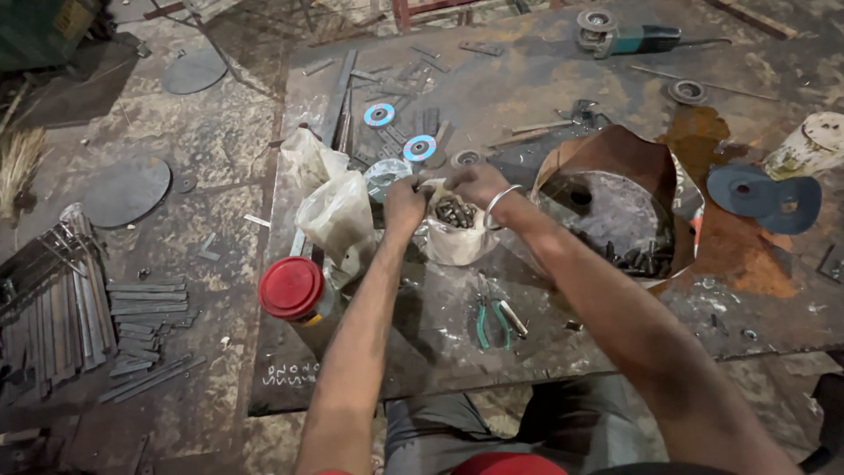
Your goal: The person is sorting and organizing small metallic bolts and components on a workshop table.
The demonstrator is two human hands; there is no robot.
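Head view: both hands meet at a small crumpled plastic bag [454, 236], translucent and dusty, packed with dark metal bolts. The left hand [403, 207] has its fingers pinched together on the bag's rim; the right hand [476, 185], a steel bangle [499, 200] on its wrist, has its fingers closed on the opposite rim. The bag sits mid-desk [440, 352], a rusty, scarred steel plate. Just below the bag lie green-handled pliers [494, 321]; left of it a red-lidded jar [293, 290]; right of it a torn metal tin [615, 211]. Beyond the desk, the concrete floor is dusty.
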